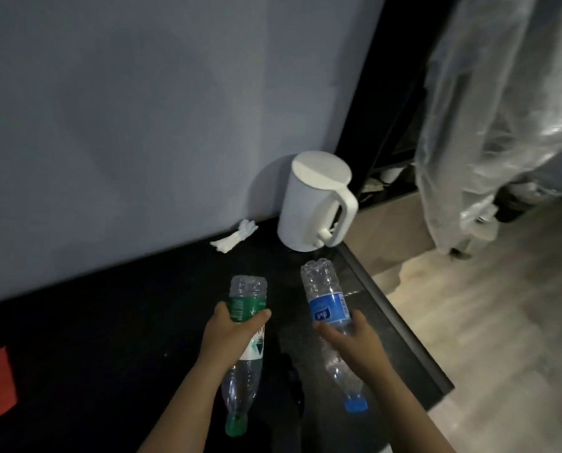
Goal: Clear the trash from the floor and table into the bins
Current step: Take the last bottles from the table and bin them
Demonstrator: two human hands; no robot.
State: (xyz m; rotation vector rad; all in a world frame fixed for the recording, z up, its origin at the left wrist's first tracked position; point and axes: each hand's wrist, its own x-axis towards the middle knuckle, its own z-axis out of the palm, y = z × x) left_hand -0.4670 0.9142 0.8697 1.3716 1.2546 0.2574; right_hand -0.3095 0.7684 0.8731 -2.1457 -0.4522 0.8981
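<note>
my left hand (237, 330) is wrapped round the middle of a green-labelled plastic bottle (240, 384), thumb on one side and fingers curled over the label. my right hand (350, 343) grips a blue-labelled plastic bottle (328, 305) just below its label. both bottles point base-away from me, with their caps towards my body, over the near part of the black desk (109, 338); i cannot tell whether either touches it

both look empty and clear, so i judge them very light, thin-walled and easy to dent. the ribbed bodies give some purchase, and a hold round the middle, as i have now, should keep them from slipping or swinging

still on the desk, by the wall, lies a crumpled white tissue (235, 237), soft and nearly weightless, best pinched up in the fingertips. just beside it stands a white electric kettle (315, 204) at the desk's far corner, not trash by my reckoning

the desk top is dark and glossy. the wall (142, 109) is plain grey, the floor (485, 322) to my right is pale wood-look, and a clear plastic sheet (502, 109) hangs there. the room is dim and no bin is in view
</note>
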